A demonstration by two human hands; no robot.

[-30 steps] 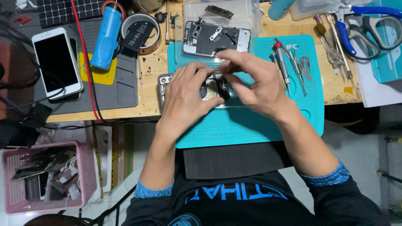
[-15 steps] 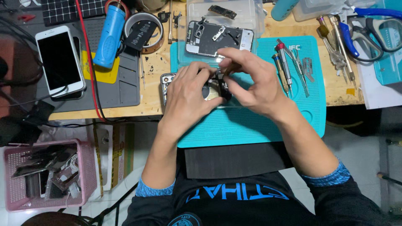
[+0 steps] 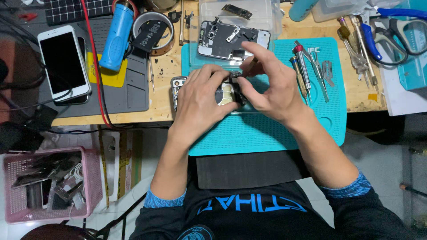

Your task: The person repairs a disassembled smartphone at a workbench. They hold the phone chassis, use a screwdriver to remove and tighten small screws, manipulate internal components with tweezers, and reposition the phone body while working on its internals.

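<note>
— Where's the opened phone (image 3: 224,92)?
— On the teal mat (image 3: 275,133), both hands on it: left hand (image 3: 200,100) curled round its frame, right hand (image 3: 269,91) pinching a small dark part.

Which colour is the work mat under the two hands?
The mat is teal, seen best in the head view.

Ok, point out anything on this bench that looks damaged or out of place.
Nothing looks spilled or broken. The opened phone under both hands and the stripped phone frame behind it lie bare. Beside the bench a pink basket holds jumbled parts.
</note>
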